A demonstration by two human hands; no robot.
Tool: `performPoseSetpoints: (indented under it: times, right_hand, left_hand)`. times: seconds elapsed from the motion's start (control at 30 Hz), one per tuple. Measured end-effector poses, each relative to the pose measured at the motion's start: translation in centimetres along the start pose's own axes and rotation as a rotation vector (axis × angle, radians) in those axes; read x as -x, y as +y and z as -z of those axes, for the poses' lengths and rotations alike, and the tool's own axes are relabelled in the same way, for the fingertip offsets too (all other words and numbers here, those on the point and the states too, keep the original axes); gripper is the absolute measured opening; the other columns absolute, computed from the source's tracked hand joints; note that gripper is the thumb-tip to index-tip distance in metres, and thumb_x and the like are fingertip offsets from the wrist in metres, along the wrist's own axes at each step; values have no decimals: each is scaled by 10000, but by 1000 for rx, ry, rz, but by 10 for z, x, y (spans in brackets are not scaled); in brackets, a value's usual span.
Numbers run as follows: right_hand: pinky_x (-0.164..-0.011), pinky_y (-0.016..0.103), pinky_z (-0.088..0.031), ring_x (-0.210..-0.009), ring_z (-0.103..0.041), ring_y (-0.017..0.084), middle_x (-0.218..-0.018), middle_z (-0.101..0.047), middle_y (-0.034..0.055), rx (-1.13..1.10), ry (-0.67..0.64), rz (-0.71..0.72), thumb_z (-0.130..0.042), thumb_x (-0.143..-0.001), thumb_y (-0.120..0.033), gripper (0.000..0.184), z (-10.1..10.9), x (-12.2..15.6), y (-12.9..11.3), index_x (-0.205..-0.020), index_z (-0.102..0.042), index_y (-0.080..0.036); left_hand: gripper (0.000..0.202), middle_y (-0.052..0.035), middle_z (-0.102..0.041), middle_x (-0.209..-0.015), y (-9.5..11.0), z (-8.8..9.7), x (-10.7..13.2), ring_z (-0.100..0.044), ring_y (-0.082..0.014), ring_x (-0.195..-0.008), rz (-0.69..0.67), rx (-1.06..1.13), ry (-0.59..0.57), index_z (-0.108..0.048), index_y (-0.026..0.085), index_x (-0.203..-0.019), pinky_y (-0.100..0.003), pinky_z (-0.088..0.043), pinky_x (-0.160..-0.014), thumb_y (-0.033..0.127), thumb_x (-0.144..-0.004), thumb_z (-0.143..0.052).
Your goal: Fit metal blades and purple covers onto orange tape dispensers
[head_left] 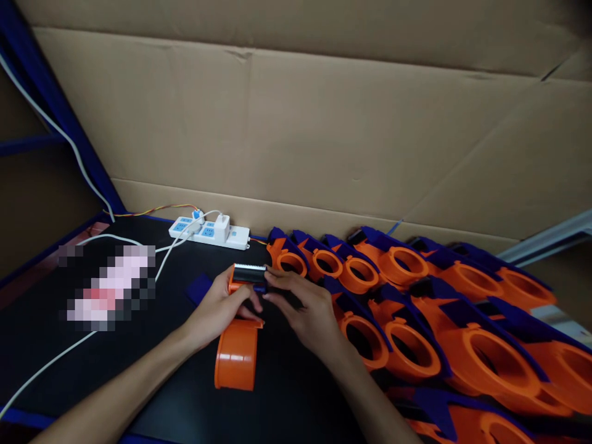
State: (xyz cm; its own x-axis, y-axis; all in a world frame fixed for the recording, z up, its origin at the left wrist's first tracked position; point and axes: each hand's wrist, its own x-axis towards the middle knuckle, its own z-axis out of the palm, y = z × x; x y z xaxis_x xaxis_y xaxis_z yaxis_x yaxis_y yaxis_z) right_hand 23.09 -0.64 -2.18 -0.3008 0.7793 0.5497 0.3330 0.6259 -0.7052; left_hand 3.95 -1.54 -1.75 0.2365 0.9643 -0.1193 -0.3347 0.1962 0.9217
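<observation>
Two bare hands work one orange tape dispenser (237, 351) on a black table (287, 394): left hand (222, 308) clamped around its body, right hand (308, 311) pinching its serrated blade (250, 272). Beyond, a white power strip (208, 233); no lettering legible.

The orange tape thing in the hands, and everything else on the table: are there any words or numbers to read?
No readable text anywhere.
Orange plastic tape dispenser held by left hand and right hand: no words.
White power strip: markings too small to read.
Brown cardboard wall: blank.
</observation>
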Motion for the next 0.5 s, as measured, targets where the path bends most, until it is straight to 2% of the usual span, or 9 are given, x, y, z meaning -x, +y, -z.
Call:
performPoseSetpoints:
  times: [0.1, 0.2, 0.3, 0.4, 0.43, 0.5]
  right_hand:
    - [-964, 433, -582, -1061, -717, 241, -1139, -764, 31, 26, 78, -25, -746, -884, -248, 329, 3, -2, 0, -1197, -734, -346]
    - [-1010, 434, -547, -1123, -681, 243, -1201, -737, 27, -5, 101, -58, -738, -888, -269, 324, 7, -7, -2, -1201, -735, -353]
    - [-1085, 444, -482, -1233, -619, 237, -1308, -689, 27, -120, 78, -115, -641, -955, -285, 337, 3, -7, -3, -1281, -693, -349]
    - [-1013, 442, -516, -1134, -651, 227, -1265, -698, 45, -159, 173, -217, -522, -1004, -282, 334, -15, -3, -1, -1299, -671, -332]
    - [-984, 447, -525, -1093, -658, 230, -1232, -706, 54, -128, 154, -225, -510, -1002, -272, 328, -24, -1, 0, -1281, -675, -322]
    - [-978, 463, -517, -1089, -645, 253, -1192, -712, 65, -36, -10, -174, -568, -959, -262, 299, -41, 3, 0, -1226, -693, -309]
  left_hand:
    - [312, -128, -740, -1109, 8, 1, 0, -733, -279, -930, 8, 211, -183, -665, 159, -1107, -452, -619, -807, 190, -799, -707]
    - [270, -178, -726, -1190, 17, 5, 0, -675, -359, -1141, 39, 427, -349, -693, 135, -1116, -594, -537, -962, 248, -880, -628]
    - [209, -159, -752, -1129, 24, 13, -2, -682, -346, -1146, 7, 443, -320, -723, 144, -1068, -595, -494, -1027, 224, -887, -658]
    - [141, -104, -774, -978, 28, 23, -4, -728, -309, -1027, -60, 416, -235, -746, 160, -929, -570, -483, -1056, 193, -794, -774]
    - [167, -80, -769, -905, 29, 26, -4, -740, -294, -965, -84, 415, -208, -749, 166, -914, -566, -486, -1055, 185, -758, -805]
    - [277, -43, -744, -809, 30, 29, -3, -747, -276, -872, -118, 411, -170, -755, 175, -961, -567, -497, -1039, 171, -698, -842]
